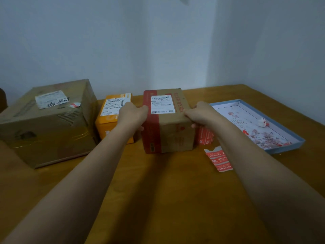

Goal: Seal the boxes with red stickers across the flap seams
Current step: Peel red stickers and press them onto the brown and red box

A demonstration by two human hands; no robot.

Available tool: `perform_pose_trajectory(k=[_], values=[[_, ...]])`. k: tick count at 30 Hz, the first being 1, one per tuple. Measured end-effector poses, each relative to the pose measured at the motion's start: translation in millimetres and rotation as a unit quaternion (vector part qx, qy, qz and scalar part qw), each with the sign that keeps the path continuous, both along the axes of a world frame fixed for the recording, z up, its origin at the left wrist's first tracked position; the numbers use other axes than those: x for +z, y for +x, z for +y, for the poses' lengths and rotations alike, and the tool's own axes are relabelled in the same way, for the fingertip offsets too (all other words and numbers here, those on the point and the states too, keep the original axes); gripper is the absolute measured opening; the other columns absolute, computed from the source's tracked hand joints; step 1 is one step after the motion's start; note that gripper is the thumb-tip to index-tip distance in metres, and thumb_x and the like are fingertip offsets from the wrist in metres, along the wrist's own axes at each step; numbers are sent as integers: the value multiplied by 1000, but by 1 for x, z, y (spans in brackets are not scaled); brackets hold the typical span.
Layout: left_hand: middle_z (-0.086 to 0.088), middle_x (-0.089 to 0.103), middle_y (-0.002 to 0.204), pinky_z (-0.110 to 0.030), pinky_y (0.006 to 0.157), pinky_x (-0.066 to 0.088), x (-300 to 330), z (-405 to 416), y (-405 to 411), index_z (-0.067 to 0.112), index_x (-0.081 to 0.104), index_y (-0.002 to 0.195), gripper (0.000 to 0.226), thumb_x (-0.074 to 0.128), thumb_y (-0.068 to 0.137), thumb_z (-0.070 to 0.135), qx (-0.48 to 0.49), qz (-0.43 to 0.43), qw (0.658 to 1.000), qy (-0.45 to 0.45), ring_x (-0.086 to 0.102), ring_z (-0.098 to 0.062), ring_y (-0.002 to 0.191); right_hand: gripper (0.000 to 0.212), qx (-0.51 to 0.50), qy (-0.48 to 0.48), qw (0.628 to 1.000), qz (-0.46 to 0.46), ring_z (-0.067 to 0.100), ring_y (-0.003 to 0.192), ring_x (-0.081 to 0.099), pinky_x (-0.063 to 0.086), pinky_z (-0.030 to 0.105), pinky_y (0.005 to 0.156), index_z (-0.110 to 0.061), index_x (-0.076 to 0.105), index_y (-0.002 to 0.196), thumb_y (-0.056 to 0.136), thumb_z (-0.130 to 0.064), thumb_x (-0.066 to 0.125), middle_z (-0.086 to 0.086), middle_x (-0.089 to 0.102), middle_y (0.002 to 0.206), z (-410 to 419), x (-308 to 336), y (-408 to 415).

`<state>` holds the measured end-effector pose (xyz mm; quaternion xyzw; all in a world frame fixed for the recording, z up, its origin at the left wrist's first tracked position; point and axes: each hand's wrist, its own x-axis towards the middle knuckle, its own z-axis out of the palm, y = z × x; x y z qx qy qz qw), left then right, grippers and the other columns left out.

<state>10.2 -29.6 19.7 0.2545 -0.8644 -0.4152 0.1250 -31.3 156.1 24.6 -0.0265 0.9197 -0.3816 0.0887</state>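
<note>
A brown cardboard box (173,132) with red tape bands and a white shipping label stands in the middle of the wooden table. My left hand (131,114) grips its upper left edge and my right hand (202,112) grips its upper right edge. A red sticker (204,136) hangs at the box's right side below my right hand. A strip of red stickers (219,160) lies on the table just right of the box. An orange box (112,117) stands behind my left hand, and a large brown box (49,124) with a small red sticker on top stands at the left.
A shallow blue-rimmed tray (288,136) at the right holds red and white paper scraps and a crumpled white wad (262,122). The table (167,191) meets a white wall at the back and right.
</note>
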Motion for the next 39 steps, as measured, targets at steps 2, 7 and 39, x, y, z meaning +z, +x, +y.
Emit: perform_pose_trajectory(k=[2, 7, 39], values=[[-10, 69, 71, -27, 56, 49, 9, -8, 12, 6, 56, 74, 32, 52, 90, 34, -19, -47, 993, -110, 62, -21, 54, 37, -4, 133, 990, 47, 18, 67, 59, 53, 33, 68, -10, 54, 90, 96, -46, 47, 1, 61, 77, 9, 5, 4], [-7, 65, 78, -35, 69, 58, 19, -8, 37, 4, 59, 88, 29, 55, 91, 34, -38, -66, 990, -119, 65, -23, 67, 61, -11, 165, 985, 59, 30, 102, 61, 52, 44, 88, -3, 58, 120, 95, -56, 43, 12, 63, 113, 15, 10, 24], [-25, 47, 139, -44, 101, 40, 33, -41, 121, -3, 43, 138, 64, 29, 102, 47, 85, -26, 995, -37, 46, -40, 126, 54, 258, 104, 954, 113, 13, 100, 56, 42, 22, 77, -23, 58, 132, 81, -21, 77, -4, 61, 123, -18, 71, 135]])
